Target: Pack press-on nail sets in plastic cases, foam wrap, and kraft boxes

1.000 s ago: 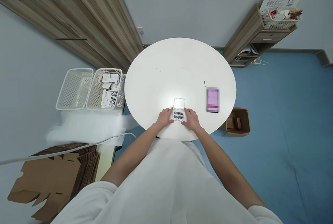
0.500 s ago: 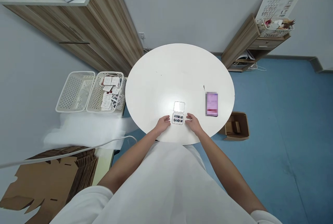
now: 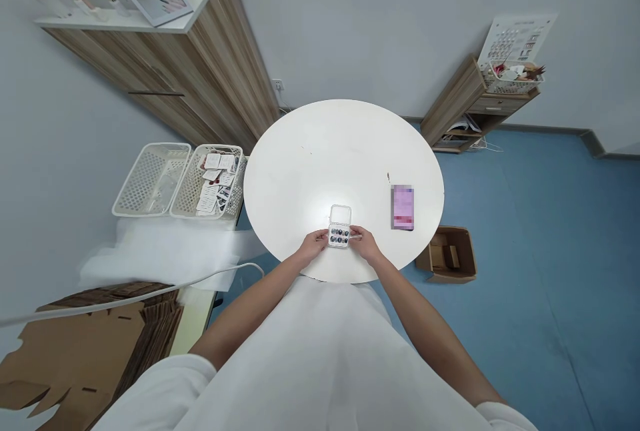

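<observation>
A small clear plastic case (image 3: 339,236) lies near the front edge of the round white table (image 3: 345,144). Its transparent lid (image 3: 341,214) is raised and tilted away from me. Inside are two rows of small dark and pale oval pieces that look like press-on nails. My left hand (image 3: 313,246) grips the case's left side with fingers and thumb. On the opposite side, my right hand (image 3: 365,244) has its fingers closed against the right edge.
To the right on the table lies a purple blurred rectangle (image 3: 403,207). At left stand two white baskets, one holding cards (image 3: 213,184). A cardboard box (image 3: 447,255) is on the floor at right. Folded cardboard (image 3: 85,351) and a white cable (image 3: 200,276) are at lower left.
Both hands have come inward from beside the case and now hold its two sides. The whole view has shifted slightly.
</observation>
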`<action>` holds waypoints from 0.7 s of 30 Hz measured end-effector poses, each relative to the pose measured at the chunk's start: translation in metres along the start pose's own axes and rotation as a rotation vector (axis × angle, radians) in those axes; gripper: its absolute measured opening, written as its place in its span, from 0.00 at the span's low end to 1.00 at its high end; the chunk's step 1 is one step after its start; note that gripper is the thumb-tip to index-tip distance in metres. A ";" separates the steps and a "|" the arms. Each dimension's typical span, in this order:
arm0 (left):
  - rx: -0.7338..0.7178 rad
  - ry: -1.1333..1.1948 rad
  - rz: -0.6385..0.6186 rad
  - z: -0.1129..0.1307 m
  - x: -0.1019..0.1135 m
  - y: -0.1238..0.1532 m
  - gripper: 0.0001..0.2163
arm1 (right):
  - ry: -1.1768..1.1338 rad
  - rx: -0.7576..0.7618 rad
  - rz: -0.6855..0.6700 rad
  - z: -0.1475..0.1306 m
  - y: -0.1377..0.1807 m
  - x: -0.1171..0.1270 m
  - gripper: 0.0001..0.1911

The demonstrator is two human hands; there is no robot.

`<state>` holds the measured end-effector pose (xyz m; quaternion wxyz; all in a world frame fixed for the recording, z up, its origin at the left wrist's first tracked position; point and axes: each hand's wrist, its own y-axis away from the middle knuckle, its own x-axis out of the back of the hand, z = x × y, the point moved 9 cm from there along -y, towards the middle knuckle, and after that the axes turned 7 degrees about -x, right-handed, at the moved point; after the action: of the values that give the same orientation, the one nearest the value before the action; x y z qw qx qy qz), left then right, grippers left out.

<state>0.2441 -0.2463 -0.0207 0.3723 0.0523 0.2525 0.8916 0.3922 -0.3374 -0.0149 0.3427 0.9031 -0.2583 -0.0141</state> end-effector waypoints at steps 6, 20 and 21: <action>-0.022 0.081 0.051 0.010 -0.002 0.012 0.18 | -0.098 0.053 -0.053 -0.009 0.019 0.012 0.25; -0.038 0.203 -0.062 0.032 -0.031 0.024 0.18 | -0.329 0.033 -0.069 -0.024 0.038 0.041 0.17; -0.032 0.204 -0.071 0.031 -0.033 0.025 0.18 | -0.366 0.005 -0.090 -0.024 0.036 0.042 0.18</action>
<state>0.2605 -0.2708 0.0218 0.3766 -0.0539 0.2764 0.8825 0.4168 -0.3658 0.0323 0.2868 0.8970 -0.2756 -0.1929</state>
